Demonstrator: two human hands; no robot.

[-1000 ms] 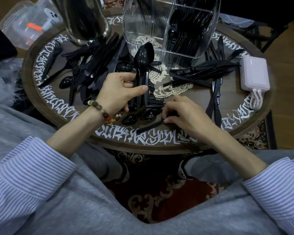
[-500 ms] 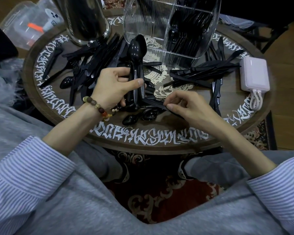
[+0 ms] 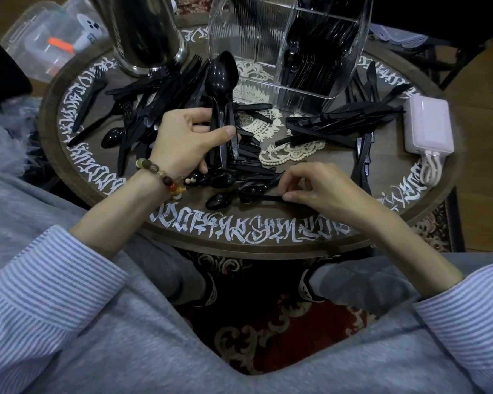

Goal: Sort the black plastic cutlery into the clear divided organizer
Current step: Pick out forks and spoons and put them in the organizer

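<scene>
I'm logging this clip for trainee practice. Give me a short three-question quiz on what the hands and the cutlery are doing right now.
1. True or false: the left hand grips a bundle of spoons with the bowls pointing up.
2. What does the right hand pinch? A) a spoon on the table B) the charger C) the lace doily
3. Fill in: the organizer already holds cutlery in its ____ compartment, as seen from the camera.

Key: 1 true; 2 A, the spoon on the table; 3 right.
</scene>
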